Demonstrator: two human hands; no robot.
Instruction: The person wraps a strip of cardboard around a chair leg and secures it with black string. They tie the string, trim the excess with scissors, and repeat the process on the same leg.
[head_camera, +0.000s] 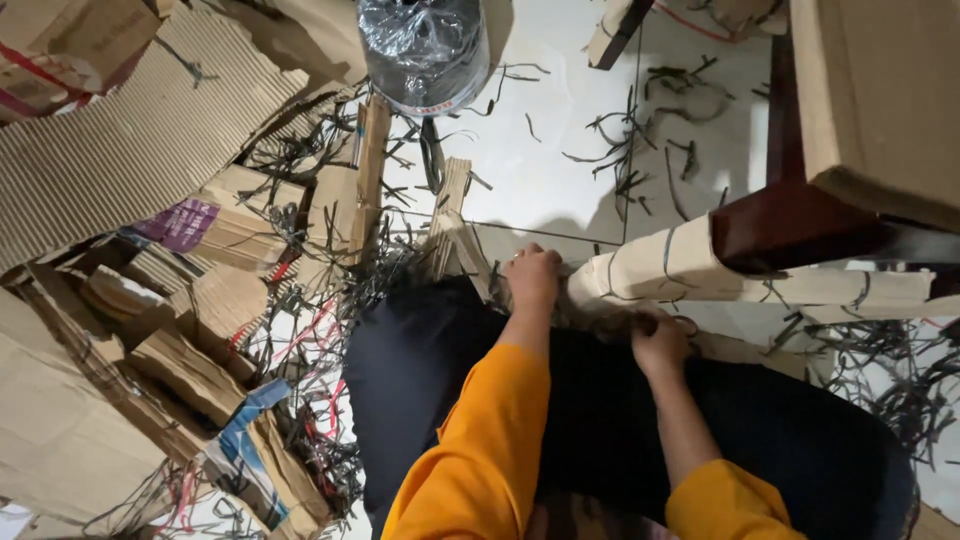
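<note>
Both hands work at tying: the left hand is clenched on the cardboard bundle, the right hand pinches its black string; pulling it tight seems next.

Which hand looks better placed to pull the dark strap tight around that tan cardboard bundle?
Probably the right hand: it pinches the dark strap beneath the tan cardboard bundle. The left hand only rests at the bundle's end.
</note>
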